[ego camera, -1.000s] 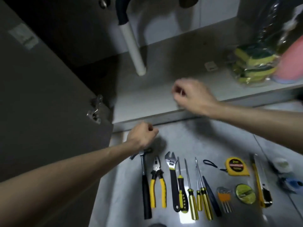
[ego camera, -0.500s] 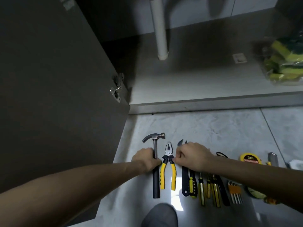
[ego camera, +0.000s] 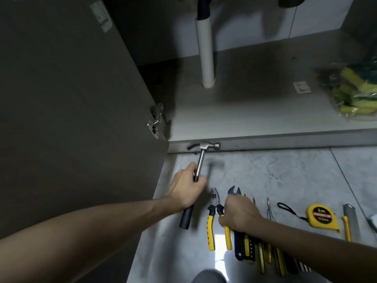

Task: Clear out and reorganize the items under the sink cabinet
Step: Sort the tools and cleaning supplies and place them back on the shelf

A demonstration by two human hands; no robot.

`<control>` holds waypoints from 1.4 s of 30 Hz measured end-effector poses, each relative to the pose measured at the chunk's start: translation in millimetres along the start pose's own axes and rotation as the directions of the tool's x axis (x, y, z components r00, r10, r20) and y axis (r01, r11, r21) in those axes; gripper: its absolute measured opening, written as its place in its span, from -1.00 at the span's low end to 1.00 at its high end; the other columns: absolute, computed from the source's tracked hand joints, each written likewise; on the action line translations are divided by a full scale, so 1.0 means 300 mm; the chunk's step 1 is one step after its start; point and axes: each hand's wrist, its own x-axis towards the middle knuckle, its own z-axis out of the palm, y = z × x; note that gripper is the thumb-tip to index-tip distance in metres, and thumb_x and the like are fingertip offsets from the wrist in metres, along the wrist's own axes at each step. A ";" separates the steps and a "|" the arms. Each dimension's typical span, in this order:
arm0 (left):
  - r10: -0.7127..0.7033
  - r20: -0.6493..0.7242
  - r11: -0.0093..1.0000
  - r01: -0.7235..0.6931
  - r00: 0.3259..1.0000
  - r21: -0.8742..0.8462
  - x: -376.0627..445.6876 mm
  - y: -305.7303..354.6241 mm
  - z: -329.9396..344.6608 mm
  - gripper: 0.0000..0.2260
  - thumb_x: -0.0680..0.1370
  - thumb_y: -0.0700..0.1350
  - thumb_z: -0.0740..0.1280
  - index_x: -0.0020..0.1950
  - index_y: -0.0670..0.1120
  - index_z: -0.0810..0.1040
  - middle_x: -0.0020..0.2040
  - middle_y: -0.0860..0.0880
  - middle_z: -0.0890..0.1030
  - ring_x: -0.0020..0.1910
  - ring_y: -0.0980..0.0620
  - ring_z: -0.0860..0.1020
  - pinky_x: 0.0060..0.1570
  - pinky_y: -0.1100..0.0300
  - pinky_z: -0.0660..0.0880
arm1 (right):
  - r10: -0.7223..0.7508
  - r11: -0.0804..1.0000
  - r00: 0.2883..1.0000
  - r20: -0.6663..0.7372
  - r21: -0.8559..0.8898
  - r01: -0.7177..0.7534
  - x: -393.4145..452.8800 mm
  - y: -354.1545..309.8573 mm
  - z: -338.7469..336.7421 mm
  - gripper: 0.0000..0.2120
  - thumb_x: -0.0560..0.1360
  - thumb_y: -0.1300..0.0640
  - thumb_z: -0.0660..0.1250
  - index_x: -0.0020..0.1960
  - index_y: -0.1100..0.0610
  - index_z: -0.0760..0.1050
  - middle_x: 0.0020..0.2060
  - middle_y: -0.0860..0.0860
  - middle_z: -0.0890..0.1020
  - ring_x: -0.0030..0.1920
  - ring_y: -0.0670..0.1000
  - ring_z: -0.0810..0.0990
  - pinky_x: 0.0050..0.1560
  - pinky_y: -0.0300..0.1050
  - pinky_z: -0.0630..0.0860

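Observation:
My left hand [ego camera: 188, 185] grips a claw hammer [ego camera: 201, 158] by its handle, lifted off the floor tiles with its steel head up against the cabinet's front edge. My right hand [ego camera: 238, 213] lies over the row of tools on the floor, its fingers curled on the yellow-handled pliers [ego camera: 214, 219] and the adjustable wrench [ego camera: 234, 193]; which of them it holds I cannot tell. Several yellow screwdrivers [ego camera: 269, 254] lie partly under my right forearm.
The open cabinet door [ego camera: 71, 119] stands at the left with its hinge [ego camera: 155, 121]. A white drain pipe [ego camera: 206, 52] comes down onto the cabinet floor [ego camera: 255, 111]. A bag of sponges [ego camera: 355, 99] sits at the right. A tape measure [ego camera: 322, 216] and a utility knife [ego camera: 348, 219] lie on the tiles.
My left hand has lifted the hammer from the tool row and carried it forward toward the cabinet edge. My right hand has stayed on the pliers and wrench.

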 end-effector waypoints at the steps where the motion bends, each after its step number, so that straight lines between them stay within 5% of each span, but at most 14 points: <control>1: -0.010 -0.037 0.999 0.008 0.999 -0.031 0.021 0.020 -0.015 -0.85 0.41 0.10 0.17 -0.23 0.04 0.31 -0.40 0.00 0.49 -0.42 0.00 0.44 -0.43 0.08 0.36 | 0.001 0.998 1.000 -0.014 0.067 0.000 -0.005 0.010 0.005 -0.71 0.34 0.09 0.40 -0.46 0.14 0.35 -0.51 0.04 0.49 -0.48 -0.03 0.43 -0.45 -0.15 0.40; 6: -0.051 -0.177 0.988 0.024 0.983 -0.153 0.143 0.101 -0.083 -0.84 0.40 0.08 0.15 -0.22 0.00 0.36 -0.37 -0.02 0.53 -0.35 -0.07 0.50 -0.31 -0.06 0.46 | -0.005 0.931 0.984 -0.179 0.358 0.070 -0.062 0.069 -0.004 -0.60 0.44 0.14 0.44 -0.47 0.13 0.31 -0.54 0.02 0.35 -0.48 -0.06 0.36 -0.36 -0.15 0.37; 13: -0.054 -0.133 0.998 0.056 0.990 0.009 0.398 0.220 -0.151 -0.81 0.53 0.05 0.14 -0.15 -0.02 0.42 -0.17 -0.13 0.57 -0.12 -0.22 0.54 -0.16 0.02 0.44 | 0.027 0.809 0.940 -0.340 0.559 0.179 -0.092 0.115 -0.253 -0.75 0.52 0.08 0.46 -0.24 0.23 0.63 -0.46 0.11 0.64 -0.45 0.03 0.63 -0.29 -0.02 0.58; 16: -0.094 -0.091 0.993 0.100 0.991 0.065 0.469 0.231 -0.152 -0.77 0.60 0.04 0.14 -0.04 -0.07 0.48 -0.12 -0.15 0.57 -0.13 -0.18 0.54 -0.11 -0.01 0.50 | 0.093 0.859 0.893 -0.439 0.489 0.151 -0.046 0.116 -0.449 -0.73 0.49 0.09 0.47 -0.32 0.20 0.60 -0.52 0.04 0.57 -0.47 -0.07 0.51 -0.32 -0.10 0.47; 23: -0.118 -0.021 0.971 0.120 0.993 0.206 0.563 0.200 -0.129 -0.76 0.66 0.03 0.12 -0.08 -0.08 0.41 -0.16 -0.10 0.51 -0.19 -0.10 0.50 -0.21 0.07 0.39 | 0.213 0.968 0.819 -0.533 0.226 -0.106 0.103 0.072 -0.759 -0.77 0.44 0.02 0.46 -0.28 0.17 0.65 -0.37 0.12 0.63 -0.18 0.18 0.63 -0.26 -0.12 0.41; 28: -0.105 -0.065 0.967 0.118 0.992 0.227 0.653 0.177 -0.121 -0.75 0.67 0.03 0.10 0.03 -0.11 0.44 -0.02 -0.17 0.57 -0.04 -0.20 0.55 -0.09 0.05 0.46 | 0.214 0.976 0.846 -0.488 0.134 -0.169 0.248 0.032 -0.827 -0.85 0.44 0.05 0.48 -0.17 0.15 0.68 -0.28 0.06 0.64 -0.19 0.13 0.63 -0.23 -0.16 0.47; 32: -0.108 -0.108 0.966 0.130 0.988 0.225 0.720 0.154 -0.120 -0.73 0.66 0.02 0.11 0.10 -0.14 0.49 0.09 -0.22 0.60 0.06 -0.24 0.57 -0.09 0.06 0.44 | 0.184 0.983 0.855 -0.486 0.064 -0.175 0.348 0.004 -0.838 -0.75 0.46 0.11 0.46 -0.34 0.12 0.50 -0.39 0.02 0.53 -0.30 0.09 0.54 -0.27 -0.15 0.42; 36: -0.081 -0.128 0.959 0.113 0.988 0.260 0.761 0.163 -0.125 -0.71 0.64 0.03 0.15 0.10 -0.15 0.53 0.08 -0.21 0.61 0.07 -0.24 0.58 -0.12 0.08 0.44 | 0.144 0.987 0.854 -0.500 0.010 -0.161 0.419 -0.018 -0.802 -0.71 0.46 0.10 0.44 -0.36 0.09 0.41 -0.31 0.07 0.52 -0.21 0.19 0.57 -0.23 -0.11 0.47; 42: -0.046 -0.016 0.881 0.048 0.999 0.470 0.773 0.158 -0.175 -0.72 0.56 0.16 0.21 -0.07 -0.06 0.48 -0.09 -0.10 0.58 -0.09 -0.17 0.56 -0.20 0.09 0.43 | 0.107 0.984 0.823 -0.558 -0.058 -0.167 0.432 -0.008 -0.778 -0.82 0.52 -0.02 0.40 -0.15 0.08 0.59 -0.30 0.04 0.48 -0.18 0.18 0.53 -0.28 -0.09 0.40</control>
